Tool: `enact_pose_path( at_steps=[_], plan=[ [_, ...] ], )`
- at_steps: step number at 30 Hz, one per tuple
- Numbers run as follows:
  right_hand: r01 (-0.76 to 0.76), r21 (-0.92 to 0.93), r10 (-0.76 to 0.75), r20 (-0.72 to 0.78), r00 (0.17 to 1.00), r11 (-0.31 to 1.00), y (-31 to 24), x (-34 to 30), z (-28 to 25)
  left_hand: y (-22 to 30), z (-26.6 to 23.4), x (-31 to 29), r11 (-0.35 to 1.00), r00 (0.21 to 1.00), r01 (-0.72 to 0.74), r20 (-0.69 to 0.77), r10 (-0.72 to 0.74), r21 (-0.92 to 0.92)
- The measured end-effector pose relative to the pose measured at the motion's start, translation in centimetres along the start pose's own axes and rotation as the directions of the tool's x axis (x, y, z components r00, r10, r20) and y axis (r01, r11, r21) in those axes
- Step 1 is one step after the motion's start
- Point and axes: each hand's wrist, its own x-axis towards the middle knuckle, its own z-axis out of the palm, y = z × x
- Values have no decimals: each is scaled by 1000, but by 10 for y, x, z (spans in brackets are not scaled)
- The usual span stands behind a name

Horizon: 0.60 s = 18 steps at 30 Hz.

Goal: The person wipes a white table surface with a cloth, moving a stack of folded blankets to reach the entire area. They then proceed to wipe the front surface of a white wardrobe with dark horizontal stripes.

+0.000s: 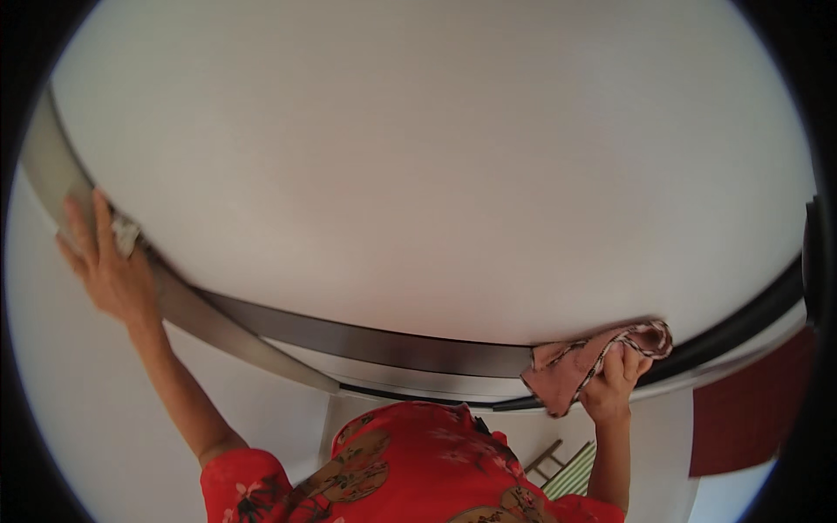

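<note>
My right hand (612, 388) is closed on a pink cloth (565, 370) with a dark and white patterned edging. The cloth lies bunched against the lower edge of a large pale panel (436, 174), where a dark grey strip (375, 343) meets a black edge. On the left, my left hand (118, 277) rests with its fingers stretched and spread on a grey, frame-like side (209, 318). A small whitish thing (125, 232) shows beside its fingers; I cannot make out what it is.
A black part (814, 261) sticks up at the far right rim. Below it hangs a dark red surface (754, 410). Between my body and right forearm, a green striped thing (571, 471) and a brown wooden frame (544, 460) show lower down.
</note>
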Motion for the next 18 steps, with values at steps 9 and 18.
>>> enact_pose_path(
  at_steps=[9,18],
  plan=[
    [333,82,-325,-101,940,939,-100,134,7,2,-10,4,997,998,56,21,-57,52],
    [446,405,-438,-119,891,798,-211,219,30,6,-18,10,995,997,19,73,-26,94]
  ],
)
